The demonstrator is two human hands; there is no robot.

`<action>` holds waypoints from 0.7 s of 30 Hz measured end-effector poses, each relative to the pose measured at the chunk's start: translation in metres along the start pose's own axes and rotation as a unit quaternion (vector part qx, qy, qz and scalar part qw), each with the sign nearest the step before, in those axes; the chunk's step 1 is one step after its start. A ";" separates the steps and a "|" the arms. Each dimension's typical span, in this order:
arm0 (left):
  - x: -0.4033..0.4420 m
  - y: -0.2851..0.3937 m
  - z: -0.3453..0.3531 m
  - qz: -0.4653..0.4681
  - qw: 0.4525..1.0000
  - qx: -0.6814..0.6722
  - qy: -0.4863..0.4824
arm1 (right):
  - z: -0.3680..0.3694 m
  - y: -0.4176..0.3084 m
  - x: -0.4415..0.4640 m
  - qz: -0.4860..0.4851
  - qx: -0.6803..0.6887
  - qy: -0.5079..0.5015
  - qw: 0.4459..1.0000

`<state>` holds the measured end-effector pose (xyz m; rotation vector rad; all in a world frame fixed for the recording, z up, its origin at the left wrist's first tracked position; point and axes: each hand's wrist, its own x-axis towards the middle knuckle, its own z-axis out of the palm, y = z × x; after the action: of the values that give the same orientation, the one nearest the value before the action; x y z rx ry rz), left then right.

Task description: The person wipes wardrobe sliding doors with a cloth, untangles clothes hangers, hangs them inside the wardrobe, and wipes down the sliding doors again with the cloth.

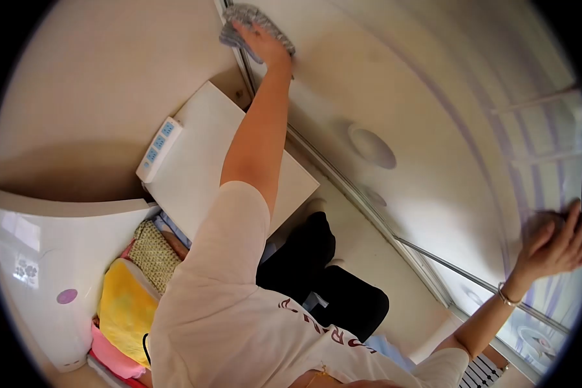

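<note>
At the top of the head view, my left hand (263, 44) presses a folded grey cloth (252, 18) against a pale sliding door panel (343, 71), close to its metal-edged side. The fingers lie over the cloth and hold it there. Far to the right, my right hand (553, 249) is raised beside the glossy, purple-striped part of the panels, with its fingers apart and a bracelet on the wrist. I see nothing in it. Whether its fingertips touch the panel, I cannot tell.
Below my left arm stands a white cabinet top (207, 142) with a power strip (159, 150) along its edge. A white curved headboard (45, 258) is at left, beside a yellow cushion (126, 304) and a woven item (154, 255). A metal floor track (368, 223) runs along the doors.
</note>
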<state>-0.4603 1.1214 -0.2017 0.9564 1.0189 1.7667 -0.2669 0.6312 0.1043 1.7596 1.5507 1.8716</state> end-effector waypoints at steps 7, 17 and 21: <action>-0.076 -0.114 -0.058 -0.446 0.870 -0.124 0.172 | -0.003 0.021 -0.021 -0.012 0.020 0.008 1.000; -0.126 -0.205 -0.089 -0.513 0.821 -0.193 0.160 | -0.029 0.041 -0.042 0.040 0.025 -0.054 0.997; -0.062 -0.252 -0.110 -0.455 0.855 -0.222 0.114 | -0.027 0.029 -0.028 0.001 -0.041 -0.079 0.996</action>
<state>-0.4637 1.1119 -0.4832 -0.0763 0.9160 1.1985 -0.2649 0.5832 0.1130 1.8249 1.3966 1.7229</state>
